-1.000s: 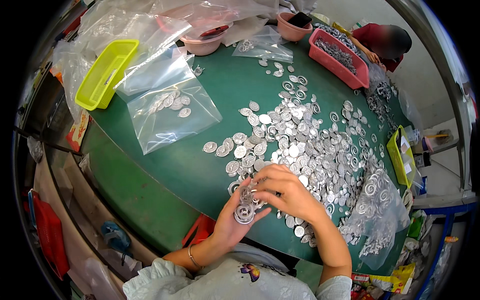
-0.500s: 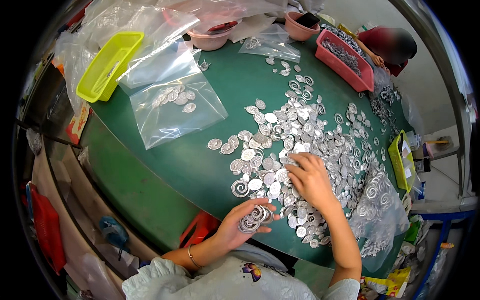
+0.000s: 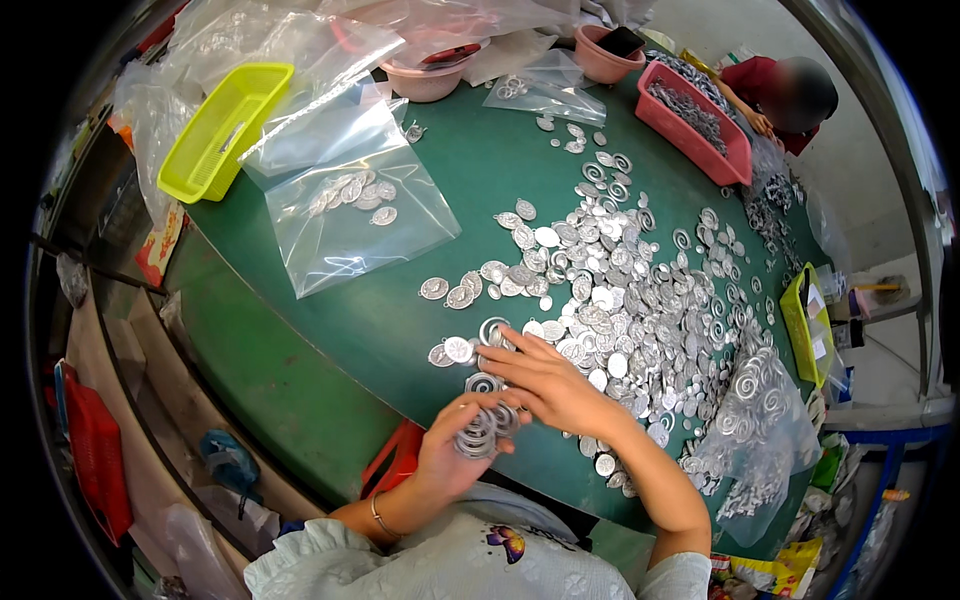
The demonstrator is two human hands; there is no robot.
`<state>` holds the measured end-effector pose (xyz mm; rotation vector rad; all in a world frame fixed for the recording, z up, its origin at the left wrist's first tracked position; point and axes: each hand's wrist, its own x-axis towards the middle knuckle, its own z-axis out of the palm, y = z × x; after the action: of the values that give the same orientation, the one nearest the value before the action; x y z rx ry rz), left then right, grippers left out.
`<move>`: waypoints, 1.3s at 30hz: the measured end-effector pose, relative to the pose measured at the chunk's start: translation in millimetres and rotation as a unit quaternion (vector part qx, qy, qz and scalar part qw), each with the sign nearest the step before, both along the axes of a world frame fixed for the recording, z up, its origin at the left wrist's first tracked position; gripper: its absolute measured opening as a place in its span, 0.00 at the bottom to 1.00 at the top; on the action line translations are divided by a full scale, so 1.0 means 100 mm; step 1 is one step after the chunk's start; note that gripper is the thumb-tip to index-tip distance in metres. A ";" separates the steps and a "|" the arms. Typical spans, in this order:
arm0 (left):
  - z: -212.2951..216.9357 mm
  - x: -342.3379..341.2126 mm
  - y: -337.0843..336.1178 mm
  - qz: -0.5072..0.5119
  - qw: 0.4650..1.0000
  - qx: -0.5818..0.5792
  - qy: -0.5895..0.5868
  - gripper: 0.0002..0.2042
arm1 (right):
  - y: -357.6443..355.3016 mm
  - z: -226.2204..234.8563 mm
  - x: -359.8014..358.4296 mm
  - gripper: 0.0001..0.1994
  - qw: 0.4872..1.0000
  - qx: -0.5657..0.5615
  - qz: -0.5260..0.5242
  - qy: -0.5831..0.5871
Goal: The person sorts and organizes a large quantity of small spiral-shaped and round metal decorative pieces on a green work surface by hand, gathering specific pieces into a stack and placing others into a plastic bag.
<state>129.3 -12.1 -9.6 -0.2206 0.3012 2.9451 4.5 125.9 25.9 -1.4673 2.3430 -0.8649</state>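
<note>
Several silver spiral pendants (image 3: pixel 476 434) are stacked in my left hand (image 3: pixel 440 462), its fingers curled round them near the table's front edge. Just above it, my right hand (image 3: pixel 562 388) lies palm down with fingers stretched over a few loose pieces. A spiral pendant (image 3: pixel 483 384) shows between the two hands, and another round spiral piece (image 3: pixel 490 332) lies by the right fingertips. Beyond spreads a large heap of silver oval medals (image 3: pixel 620 300) mixed with spirals. What lies beneath my right palm is hidden.
On the green table (image 3: pixel 460 170) lies a clear bag (image 3: pixel 400 245) with oval medals at left; a bag of spirals (image 3: pixel 750 440) lies right. Yellow-green baskets (image 3: pixel 190 165), a pink basket (image 3: pixel 735 165) and pink bowls (image 3: pixel 425 85) stand around. Another person (image 3: pixel 785 95) sits far right.
My right hand has swept left and toward me from the heap, up to my left hand. Medals near the front left have shifted, exposing more green tabletop. My left hand still holds the spirals.
</note>
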 end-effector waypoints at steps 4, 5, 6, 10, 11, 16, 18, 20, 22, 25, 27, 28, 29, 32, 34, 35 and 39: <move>0.06 -0.04 -0.10 0.060 0.995 -0.073 -0.038 0.11 | 0.07 -0.02 -0.12 0.20 0.993 -0.030 -0.109 -0.014; 0.10 -0.05 -0.09 0.074 0.990 -0.095 -0.069 0.11 | 0.02 0.00 -0.11 0.20 0.989 -0.019 -0.143 0.039; 0.13 -0.06 -0.08 0.088 0.984 -0.117 -0.098 0.10 | -0.04 0.01 -0.09 0.21 0.980 -0.010 -0.176 0.094; 0.11 -0.02 -0.08 0.107 0.984 -0.102 -0.096 0.10 | -0.22 -0.04 0.01 0.26 0.981 0.002 -0.157 0.111; 0.12 -0.02 -0.07 0.112 0.983 -0.105 -0.096 0.10 | -0.23 -0.02 0.02 0.27 0.981 0.008 -0.166 0.101; 0.11 0.00 -0.06 0.120 0.982 -0.111 -0.093 0.10 | -0.31 -0.04 0.06 0.26 0.976 0.030 -0.191 0.103; 0.12 0.01 -0.06 0.121 0.981 -0.117 -0.097 0.10 | -0.33 -0.06 0.07 0.27 0.972 0.026 -0.204 0.111; 0.09 0.02 -0.06 0.118 0.983 -0.117 -0.083 0.11 | -0.32 -0.09 0.07 0.27 0.972 0.017 -0.217 0.089; 0.06 0.02 -0.06 0.117 0.984 -0.113 -0.071 0.12 | -0.34 -0.07 0.05 0.26 0.968 0.004 -0.239 0.075; 0.07 0.00 -0.05 0.118 0.985 -0.105 -0.072 0.11 | -0.38 -0.01 0.04 0.20 0.960 -0.044 -0.272 0.054; 0.11 -0.01 -0.04 0.123 0.983 -0.106 -0.089 0.11 | -0.34 -0.05 0.06 0.19 0.963 -0.065 -0.257 0.038; 0.11 -0.01 -0.04 0.122 0.983 -0.106 -0.090 0.11 | -0.32 -0.07 0.08 0.18 0.965 -0.075 -0.249 0.029; 0.10 -0.01 -0.04 0.121 0.983 -0.106 -0.091 0.11 | -0.29 -0.06 0.10 0.13 0.959 -0.101 -0.264 0.031; 0.10 0.01 -0.05 0.114 0.984 -0.111 -0.084 0.12 | -0.16 -0.01 0.08 0.08 0.949 -0.114 -0.293 -0.001; 0.11 0.00 -0.05 0.090 0.985 -0.123 -0.074 0.13 | -0.11 0.10 0.08 0.07 0.926 -0.181 -0.326 0.057; 0.13 -0.01 -0.05 0.070 0.986 -0.134 -0.068 0.15 | -0.07 0.12 0.10 0.07 0.917 -0.211 -0.329 0.078; 0.30 -0.17 0.05 0.005 0.995 -0.062 -0.072 0.20 | 0.12 0.28 0.26 0.11 0.950 -0.211 -0.157 0.170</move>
<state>112.5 -7.1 20.6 -0.4493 0.4644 2.9020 30.9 137.4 54.2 -1.5153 2.8328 -1.3617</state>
